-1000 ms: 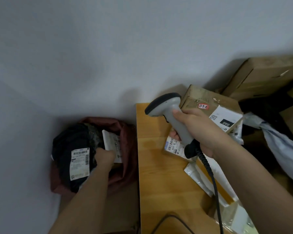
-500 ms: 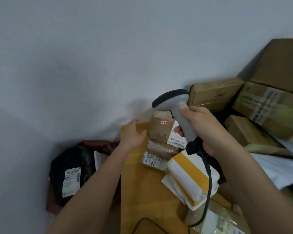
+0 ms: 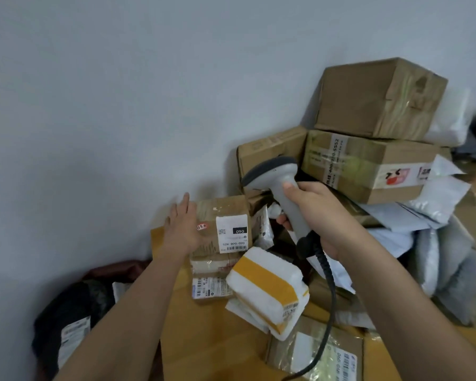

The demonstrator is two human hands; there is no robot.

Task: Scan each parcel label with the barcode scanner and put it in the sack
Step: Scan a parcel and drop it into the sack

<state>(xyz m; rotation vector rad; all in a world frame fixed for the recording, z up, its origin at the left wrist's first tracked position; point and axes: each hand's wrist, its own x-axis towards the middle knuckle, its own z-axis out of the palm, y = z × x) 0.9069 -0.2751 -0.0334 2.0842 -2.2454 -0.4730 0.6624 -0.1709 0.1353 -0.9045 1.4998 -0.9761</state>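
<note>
My right hand (image 3: 318,215) grips the grey barcode scanner (image 3: 282,185) by its handle, head pointing left above the parcels, its coiled cable hanging toward me. My left hand (image 3: 183,229) lies flat with straight fingers against the left side of a small brown box (image 3: 223,215) bearing a white "090" label. That box sits on other small parcels at the wooden table's (image 3: 204,339) far end. The dark red sack (image 3: 105,273) stands on the floor at lower left, holding a black parcel (image 3: 66,317) with a white label.
A white foam parcel with yellow tape (image 3: 267,290) lies in front of the small box. Large cardboard boxes (image 3: 377,100) are stacked against the wall at the right, with grey and white poly mailers (image 3: 437,257) below them. A taped labelled parcel (image 3: 313,350) lies nearest me.
My left hand came up out of the sack, leaving a parcel there, and reached to the small brown box on the table. The view swung right and up; the scanner stayed in my right hand.
</note>
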